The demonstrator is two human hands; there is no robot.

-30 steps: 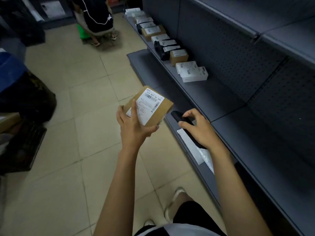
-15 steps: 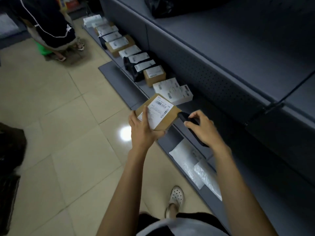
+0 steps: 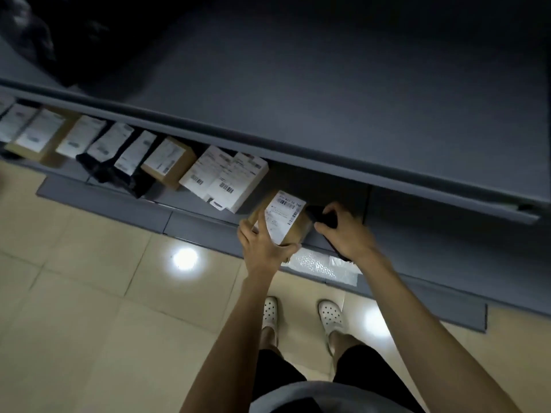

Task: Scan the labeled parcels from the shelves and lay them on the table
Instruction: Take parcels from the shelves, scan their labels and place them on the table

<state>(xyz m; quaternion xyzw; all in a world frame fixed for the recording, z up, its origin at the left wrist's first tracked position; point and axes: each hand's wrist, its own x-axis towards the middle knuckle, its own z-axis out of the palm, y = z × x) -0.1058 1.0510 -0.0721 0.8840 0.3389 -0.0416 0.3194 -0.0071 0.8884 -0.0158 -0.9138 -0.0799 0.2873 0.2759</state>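
Over the low shelf [image 3: 205, 231], your left hand [image 3: 262, 245] grips the box [image 3: 283, 219] label-up and your right hand [image 3: 346, 234] curls round the scanner [image 3: 320, 216] beside it, so its scan looks under way, with a row of parcels [image 3: 168, 162] left shelved.

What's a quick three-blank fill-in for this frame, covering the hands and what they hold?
1. The left hand holds a brown box with a white ____ on its upper face.
2. The right hand grips a ____ scanner.
3. The person's shoes are ____.
Missing words: label; black; white.
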